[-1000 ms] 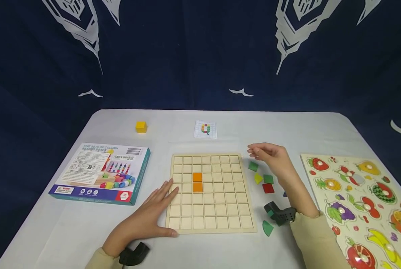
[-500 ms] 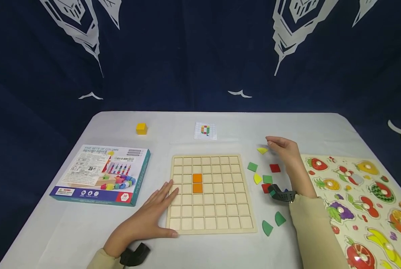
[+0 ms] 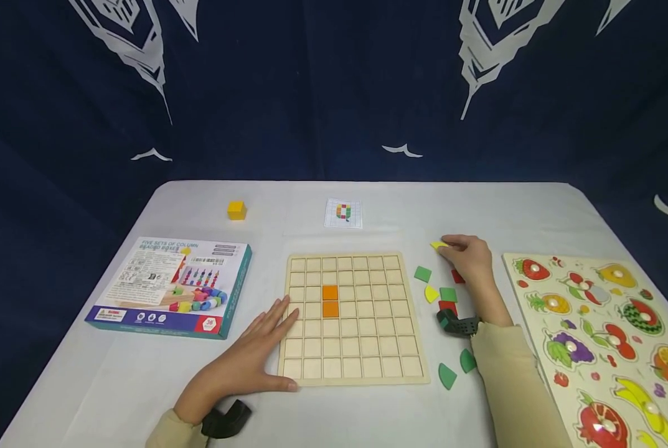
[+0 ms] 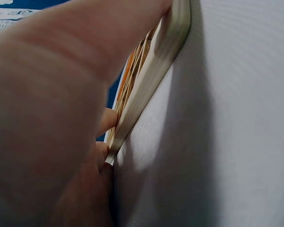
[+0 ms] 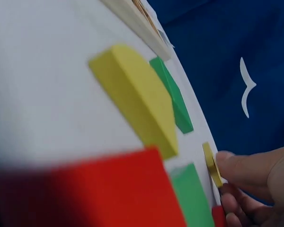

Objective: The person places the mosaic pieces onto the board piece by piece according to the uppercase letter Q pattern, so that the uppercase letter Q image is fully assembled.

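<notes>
A square wooden grid board (image 3: 353, 382) lies mid-table, with two orange square tiles (image 3: 330, 300) in its cells. My left hand (image 3: 246, 358) is spread against the board's left side, fingers straight along the edge and thumb at the lower left corner. In the left wrist view the board's edge (image 4: 146, 92) passes between thumb and fingers. My right hand (image 3: 470, 261) pinches a yellow quarter-round tile (image 5: 211, 163) between thumb and fingers, right of the board's top corner. Just below this hand are green square tiles (image 3: 423, 274), another yellow quarter-round tile (image 3: 431, 294) and red tiles (image 3: 448, 306), one partly hidden.
Two green quarter-round tiles (image 3: 447, 376) lie near the right forearm. A fruit puzzle board (image 3: 586, 314) covers the right side. At the left is a boxed toy (image 3: 168, 286); behind it sits a yellow cube (image 3: 236, 210). A small pattern card (image 3: 343, 214) lies beyond the grid board.
My right hand moved right and away from me past the loose tiles, then came back slightly left to the far yellow tile and took hold of it. The left hand stayed in place.
</notes>
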`<state>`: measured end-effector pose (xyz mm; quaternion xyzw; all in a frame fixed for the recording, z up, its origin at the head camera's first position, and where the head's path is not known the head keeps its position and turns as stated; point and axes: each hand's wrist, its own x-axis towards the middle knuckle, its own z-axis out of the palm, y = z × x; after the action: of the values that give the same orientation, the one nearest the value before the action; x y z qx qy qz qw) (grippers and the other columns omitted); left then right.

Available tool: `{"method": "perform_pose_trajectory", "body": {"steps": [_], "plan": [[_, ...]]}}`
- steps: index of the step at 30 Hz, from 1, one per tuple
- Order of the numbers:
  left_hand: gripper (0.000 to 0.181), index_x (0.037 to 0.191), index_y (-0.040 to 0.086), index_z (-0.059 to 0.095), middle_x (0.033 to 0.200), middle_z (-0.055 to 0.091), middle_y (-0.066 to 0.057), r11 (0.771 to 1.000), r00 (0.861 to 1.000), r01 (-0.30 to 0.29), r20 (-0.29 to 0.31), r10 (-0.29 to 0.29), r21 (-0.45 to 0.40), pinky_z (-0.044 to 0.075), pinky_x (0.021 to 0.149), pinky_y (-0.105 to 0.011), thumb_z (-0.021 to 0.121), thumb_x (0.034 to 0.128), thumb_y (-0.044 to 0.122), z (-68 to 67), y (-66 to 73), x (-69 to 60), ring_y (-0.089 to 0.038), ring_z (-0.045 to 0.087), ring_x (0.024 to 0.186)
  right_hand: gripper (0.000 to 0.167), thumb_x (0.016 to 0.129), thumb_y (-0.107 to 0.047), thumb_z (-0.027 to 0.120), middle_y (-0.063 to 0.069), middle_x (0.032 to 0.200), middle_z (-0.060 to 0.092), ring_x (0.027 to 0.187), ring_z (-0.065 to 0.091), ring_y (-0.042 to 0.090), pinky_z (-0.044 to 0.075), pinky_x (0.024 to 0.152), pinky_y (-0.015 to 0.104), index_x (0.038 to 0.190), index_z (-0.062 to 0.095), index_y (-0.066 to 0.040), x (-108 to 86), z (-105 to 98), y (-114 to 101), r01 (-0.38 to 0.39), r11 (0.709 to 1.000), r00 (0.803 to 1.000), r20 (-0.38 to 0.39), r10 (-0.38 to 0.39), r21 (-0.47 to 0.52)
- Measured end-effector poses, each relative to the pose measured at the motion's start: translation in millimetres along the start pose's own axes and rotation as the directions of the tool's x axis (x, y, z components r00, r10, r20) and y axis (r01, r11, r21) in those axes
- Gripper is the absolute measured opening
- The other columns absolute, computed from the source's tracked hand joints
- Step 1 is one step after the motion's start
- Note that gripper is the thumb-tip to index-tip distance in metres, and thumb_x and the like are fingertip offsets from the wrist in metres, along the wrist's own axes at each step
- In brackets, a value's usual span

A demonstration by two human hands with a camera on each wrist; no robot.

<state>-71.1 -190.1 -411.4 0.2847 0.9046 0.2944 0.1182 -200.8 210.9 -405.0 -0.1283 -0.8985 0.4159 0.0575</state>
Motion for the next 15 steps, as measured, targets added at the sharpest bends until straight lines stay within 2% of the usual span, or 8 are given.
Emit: {"method": "perform_pose_trajectory", "body": {"steps": [3,6,12,15], "plan": [[0.113,0.149,0.009,0.023,0.156,0.003,-0.008,1.000,1.000,-0.008,-0.004,0.008,0.002,0.008,0.108,-0.050,0.079,0.0626,0.055,-1.0,0.4,0.4,-0.024,0.000,0.140,0.031,0.087,-0.011,0.065,0.019,0.102,0.054,0.087,0.049,0.027,0.039,0.066,0.029,0.114,0.065,0.003,-0.6,3.4,-0.1,0.036,0.998,0.999,-0.036,-0.037,-0.048],[0.113,0.149,0.009,0.023,0.156,0.003,-0.008,1.000,1.000,-0.008,-0.002,0.008,-0.001,0.008,0.108,-0.050,0.079,0.0626,0.055,-1.1,0.5,0.9,-0.024,0.000,0.140,0.028,0.087,-0.010,0.065,0.018,0.101,0.052,0.086,0.048,0.027,0.040,0.065,0.030,0.112,0.066,0.003,-0.7,5.4,0.8,0.046,0.997,0.998,-0.048,-0.049,-0.068],[0.113,0.149,0.009,0.023,0.156,0.003,-0.007,1.000,1.000,0.000,0.006,0.000,0.010,0.007,0.109,-0.049,0.079,0.0625,0.055,-1.1,0.3,0.9,-0.023,-0.001,0.140,0.023,0.087,-0.008,0.065,0.018,0.103,0.052,0.091,0.046,0.028,0.040,0.069,0.031,0.107,0.064,0.002,1.0,8.2,2.0,0.069,0.996,0.996,-0.051,-0.072,-0.050],[0.113,0.149,0.009,0.023,0.156,0.003,-0.007,1.000,1.000,0.000,0.006,0.000,0.011,0.007,0.109,-0.049,0.078,0.0628,0.056,-1.1,0.1,1.1,-0.023,-0.001,0.140,0.022,0.086,-0.006,0.066,0.017,0.101,0.055,0.088,0.048,0.027,0.041,0.066,0.028,0.106,0.062,0.001,1.2,8.7,2.2,0.071,0.997,0.996,-0.054,-0.073,-0.035]]}}
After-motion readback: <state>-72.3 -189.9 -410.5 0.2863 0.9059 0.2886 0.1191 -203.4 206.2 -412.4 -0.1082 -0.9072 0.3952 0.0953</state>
